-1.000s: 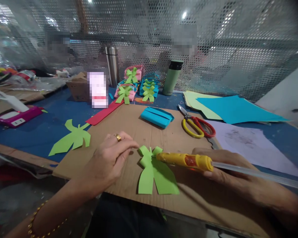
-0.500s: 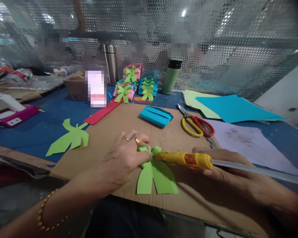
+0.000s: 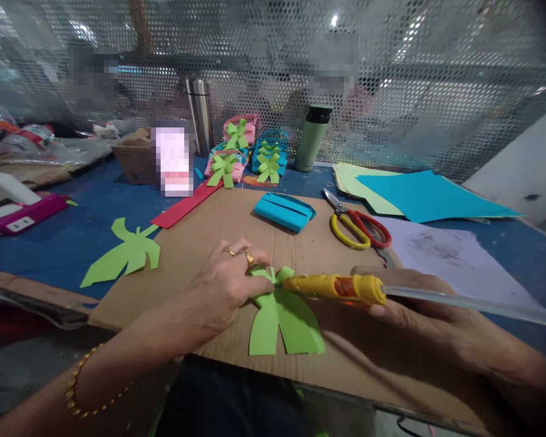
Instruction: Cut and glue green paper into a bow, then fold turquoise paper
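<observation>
On the cardboard sheet lies a green paper bow cutout. My left hand presses on its upper left part, thumb and fingers closed about the paper there. My right hand grips a yellow glue gun, with a clear glue stick running out of its back end. The gun's nozzle points left, at the middle of the cutout close to my left thumb; whether it touches the paper I cannot tell. Behind my hands sits a folded blue paper piece.
Scissors with red and yellow handles lie right of the blue piece. Another green cutout and a red paper strip are at left. Small paper bags with green bows, a steel flask and a green bottle stand behind.
The whole view has shifted slightly. Both hands, the glue gun and the green cutout keep nearly the same places relative to each other.
</observation>
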`<state>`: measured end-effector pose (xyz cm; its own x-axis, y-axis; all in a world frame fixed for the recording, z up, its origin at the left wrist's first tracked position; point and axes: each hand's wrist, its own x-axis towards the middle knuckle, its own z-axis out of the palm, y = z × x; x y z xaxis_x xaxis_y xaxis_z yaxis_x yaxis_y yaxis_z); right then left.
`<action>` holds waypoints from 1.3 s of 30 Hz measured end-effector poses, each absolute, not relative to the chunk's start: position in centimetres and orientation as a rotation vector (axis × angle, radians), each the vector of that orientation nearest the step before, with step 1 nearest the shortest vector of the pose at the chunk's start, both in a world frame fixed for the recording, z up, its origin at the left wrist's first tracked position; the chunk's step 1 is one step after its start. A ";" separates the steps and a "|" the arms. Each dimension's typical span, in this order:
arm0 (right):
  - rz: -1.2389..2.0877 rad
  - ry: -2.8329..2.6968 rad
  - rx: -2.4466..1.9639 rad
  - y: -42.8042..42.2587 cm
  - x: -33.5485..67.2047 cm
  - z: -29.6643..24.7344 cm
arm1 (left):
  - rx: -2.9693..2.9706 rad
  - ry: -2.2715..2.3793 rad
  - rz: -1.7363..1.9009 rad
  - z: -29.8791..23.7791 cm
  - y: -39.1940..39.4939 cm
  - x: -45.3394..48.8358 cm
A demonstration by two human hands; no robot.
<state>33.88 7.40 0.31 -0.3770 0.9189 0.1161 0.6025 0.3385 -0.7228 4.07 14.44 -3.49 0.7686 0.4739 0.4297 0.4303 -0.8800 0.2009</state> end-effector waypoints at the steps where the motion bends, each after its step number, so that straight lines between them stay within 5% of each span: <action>1: 0.807 -2.095 -1.348 7.4 34.0 0.2 | 2.879 0.734 0.717 -3.5 14.4 4.0; 39: 0.784 -2.215 -1.212 7.1 33.9 1.2 | 2.842 0.639 0.720 -3.7 14.7 3.9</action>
<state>33.85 7.09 1.25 -0.4839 0.8631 0.1443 0.5803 0.4399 -0.6854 3.88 14.68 -3.69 0.7950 0.4354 0.4223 0.3679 -0.8997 0.2349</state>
